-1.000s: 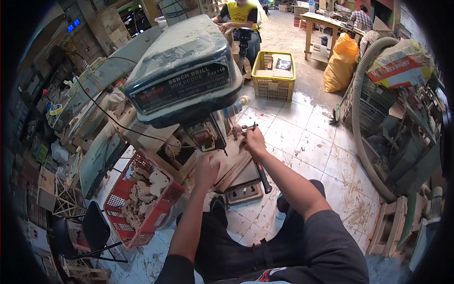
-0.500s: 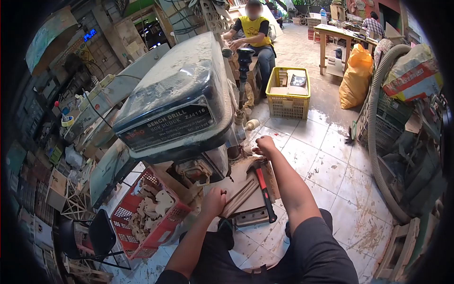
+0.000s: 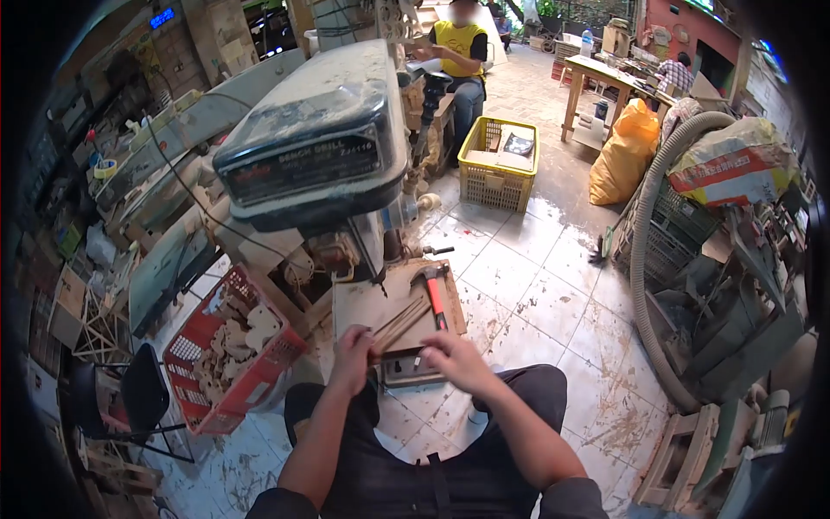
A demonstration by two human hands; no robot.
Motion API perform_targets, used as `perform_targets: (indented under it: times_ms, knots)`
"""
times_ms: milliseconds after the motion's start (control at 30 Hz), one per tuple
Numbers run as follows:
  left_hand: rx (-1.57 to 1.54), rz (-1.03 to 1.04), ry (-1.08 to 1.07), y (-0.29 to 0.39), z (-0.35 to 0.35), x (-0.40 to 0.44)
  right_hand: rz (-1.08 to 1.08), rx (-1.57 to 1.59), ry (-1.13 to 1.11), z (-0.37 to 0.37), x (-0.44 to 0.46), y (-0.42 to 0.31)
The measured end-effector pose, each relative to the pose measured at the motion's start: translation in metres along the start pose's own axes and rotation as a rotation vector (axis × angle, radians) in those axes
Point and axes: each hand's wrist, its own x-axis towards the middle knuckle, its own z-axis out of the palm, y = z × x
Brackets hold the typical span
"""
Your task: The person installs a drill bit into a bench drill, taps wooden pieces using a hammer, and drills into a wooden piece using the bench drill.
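Head view: at the centre, the left hand (image 3: pixel 351 356) curls at the near ends of wooden strips (image 3: pixel 402 325) already on a board (image 3: pixel 356 300) below the drill (image 3: pixel 311 130); half-curled, the right hand (image 3: pixel 464 365) nears the hammer (image 3: pixel 435 298). Grips and remaining work cannot be told.

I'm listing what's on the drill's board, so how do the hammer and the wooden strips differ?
The hammer has a dark head and a red-and-black handle, while the wooden strips are plain brown. There is one hammer, but several strips side by side. The hammer points nearly straight away from the person; the strips slant from near left to far right. Both are long and narrow, on the pale board.
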Motion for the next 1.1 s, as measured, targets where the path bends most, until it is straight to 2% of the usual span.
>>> perform_targets:
  times_ms: [33,67,133,200,267,333,367,400,467,500,567,600,667,700,767,867,967,1100]
  knots:
    - [-0.199,-0.043,-0.063,0.005,0.022,-0.021,-0.076,-0.071,-0.04,0.012,-0.007,0.002]
    - [-0.2,-0.049,-0.05,0.0,0.037,-0.03,-0.153,-0.14,-0.079,0.023,-0.012,0.003]
    - [-0.452,-0.076,-0.176,-0.008,0.061,-0.044,-0.174,-0.182,-0.114,0.038,-0.012,0.015]
    - [-0.508,-0.057,-0.178,-0.012,0.08,-0.053,-0.226,-0.161,0.094,0.041,-0.014,0.02]
    - [-0.566,-0.022,-0.178,-0.013,0.088,-0.054,-0.177,-0.195,0.09,0.033,-0.015,0.021]
    - [-0.435,0.003,-0.184,-0.018,0.088,-0.053,-0.124,-0.176,0.044,0.022,-0.012,0.018]
    - [-0.309,0.013,-0.14,-0.008,0.093,-0.055,-0.17,-0.179,0.15,0.017,-0.011,0.016]
    - [-0.139,0.091,-0.158,-0.015,0.085,-0.046,-0.174,-0.063,0.194,0.014,0.0,0.047]
    - [0.181,0.217,-0.038,-0.005,0.076,-0.044,0.026,0.143,0.175,-0.008,0.003,0.034]
    - [0.304,0.257,-0.042,0.0,0.067,-0.041,0.07,0.113,0.291,-0.012,0.001,0.018]
    - [0.656,0.418,0.084,0.001,0.049,-0.03,0.026,-0.034,0.437,-0.022,0.008,0.025]
    - [0.659,0.405,0.085,0.003,0.04,-0.02,0.125,-0.123,0.459,-0.025,0.006,0.019]
    - [1.057,0.618,0.154,0.002,0.028,-0.006,0.132,-0.326,0.432,-0.023,0.011,0.033]
    - [1.053,0.607,0.152,0.001,0.028,0.0,0.153,-0.402,0.393,-0.019,0.013,0.036]
    - [1.272,0.535,0.128,0.004,0.031,0.006,0.161,-0.616,0.348,-0.004,0.017,0.041]
    - [1.442,0.46,0.143,0.005,0.041,0.016,0.225,-0.73,0.312,0.006,0.019,0.031]
    - [1.538,0.351,0.102,0.004,0.039,0.031,0.239,-0.715,0.276,0.002,0.027,0.038]
    - [1.499,0.381,0.066,-0.002,0.023,0.037,0.233,-0.719,0.258,0.0,0.028,0.041]
